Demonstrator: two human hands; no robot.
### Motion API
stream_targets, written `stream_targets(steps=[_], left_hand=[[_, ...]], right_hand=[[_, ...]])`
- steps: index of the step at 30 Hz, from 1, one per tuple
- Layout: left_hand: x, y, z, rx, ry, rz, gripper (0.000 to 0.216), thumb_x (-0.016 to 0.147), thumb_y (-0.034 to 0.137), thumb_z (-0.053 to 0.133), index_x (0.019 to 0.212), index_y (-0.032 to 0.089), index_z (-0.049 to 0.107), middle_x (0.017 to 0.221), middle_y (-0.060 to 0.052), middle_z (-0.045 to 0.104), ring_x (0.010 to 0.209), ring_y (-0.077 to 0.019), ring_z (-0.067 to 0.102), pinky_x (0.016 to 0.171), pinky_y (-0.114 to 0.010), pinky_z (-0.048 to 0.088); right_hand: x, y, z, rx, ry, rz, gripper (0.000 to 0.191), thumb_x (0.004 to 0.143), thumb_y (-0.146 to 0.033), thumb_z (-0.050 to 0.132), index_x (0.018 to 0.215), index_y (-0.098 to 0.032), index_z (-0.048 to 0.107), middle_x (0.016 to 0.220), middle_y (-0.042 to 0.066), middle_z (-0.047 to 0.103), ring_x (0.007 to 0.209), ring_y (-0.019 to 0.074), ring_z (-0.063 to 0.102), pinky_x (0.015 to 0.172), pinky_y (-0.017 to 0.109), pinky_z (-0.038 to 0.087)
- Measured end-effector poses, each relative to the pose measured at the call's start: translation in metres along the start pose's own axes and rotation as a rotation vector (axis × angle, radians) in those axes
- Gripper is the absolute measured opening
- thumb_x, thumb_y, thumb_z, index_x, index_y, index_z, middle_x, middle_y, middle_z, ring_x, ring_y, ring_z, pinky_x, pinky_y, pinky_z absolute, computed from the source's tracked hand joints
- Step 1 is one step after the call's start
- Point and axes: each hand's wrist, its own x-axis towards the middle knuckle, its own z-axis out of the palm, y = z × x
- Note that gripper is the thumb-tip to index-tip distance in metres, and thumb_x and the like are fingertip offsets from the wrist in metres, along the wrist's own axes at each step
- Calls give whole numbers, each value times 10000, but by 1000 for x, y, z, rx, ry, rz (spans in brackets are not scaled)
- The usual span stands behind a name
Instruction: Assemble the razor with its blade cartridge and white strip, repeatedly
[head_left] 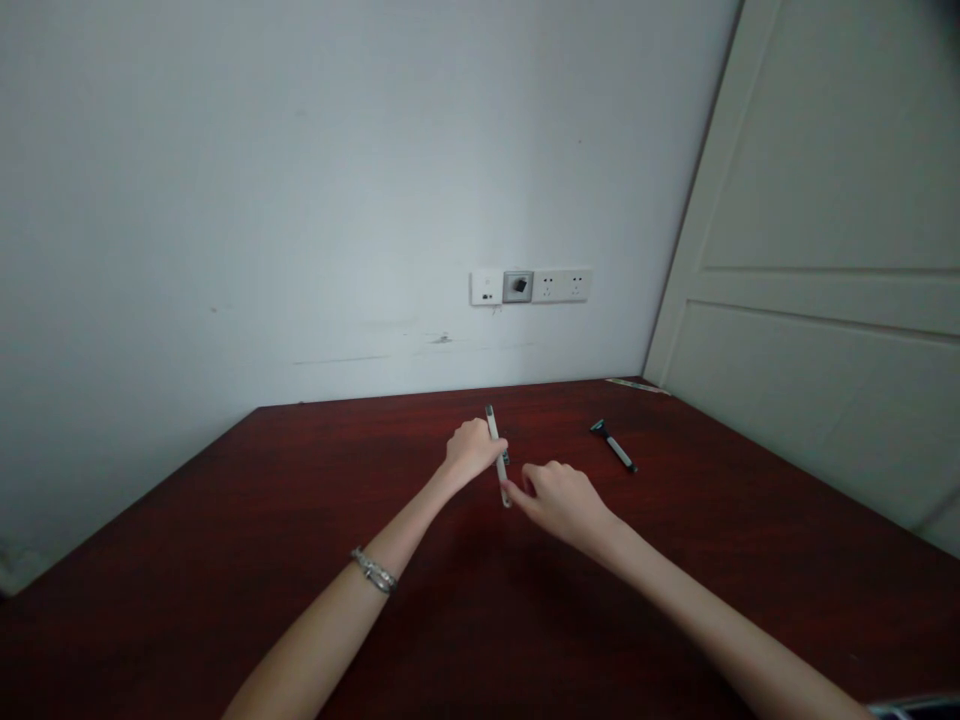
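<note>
Over the middle of the table I hold a slim white stick-like tool point(502, 482) with a dark upper end; its exact kind is not clear. It stands nearly upright in view, leaning a little left at the top. My left hand point(472, 450) is closed around its middle, and a small dark fitting point(505, 457) shows beside the thumb. At the stick's lower end is my right hand point(564, 500), thumb tip against it and the other fingers curled in. Part of the right fingers' grip is hidden.
A razor point(618, 451) with a grey and black handle lies to the right on the dark red table point(300, 520). Near the back right corner rests a thin pale strip point(637, 385). Wall sockets point(561, 286) sit above the back edge; a white panelled door point(817, 330) borders the right.
</note>
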Motion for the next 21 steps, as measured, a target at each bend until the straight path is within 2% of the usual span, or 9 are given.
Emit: stream_targets(steps=[8, 13, 17, 21], left_hand=[[-7, 26, 3, -61, -15, 62, 244, 742, 334, 524, 737, 144, 677, 765, -104, 678, 741, -219, 640, 574, -247, 406], [-4, 39, 11, -124, 41, 124, 346, 802, 437, 481, 753, 156, 676, 818, -98, 683, 785, -214, 635, 639, -255, 417], [1, 46, 16, -192, 83, 191, 404, 818, 501, 448, 800, 167, 674, 858, -86, 683, 780, -203, 627, 661, -264, 419], [11, 40, 16, -216, 95, 211, 367, 803, 485, 483, 818, 173, 674, 867, -81, 680, 794, -198, 618, 690, -272, 420]], right_hand=[[2, -1, 4, -82, -15, 15, 315, 869, -302, 381, 841, -111, 630, 808, 166, 658, 761, 270, 651, 623, 315, 461], [1, 15, 4, -97, 31, 35, 307, 869, -263, 368, 838, -99, 625, 799, 175, 658, 756, 277, 654, 622, 320, 465], [-4, 42, -5, -115, 56, 71, 317, 860, -285, 379, 809, -102, 634, 775, 163, 660, 735, 269, 653, 612, 302, 450], [-9, 92, -16, -110, 12, 146, 348, 853, -323, 391, 737, -120, 647, 759, 150, 661, 714, 245, 649, 603, 271, 419]])
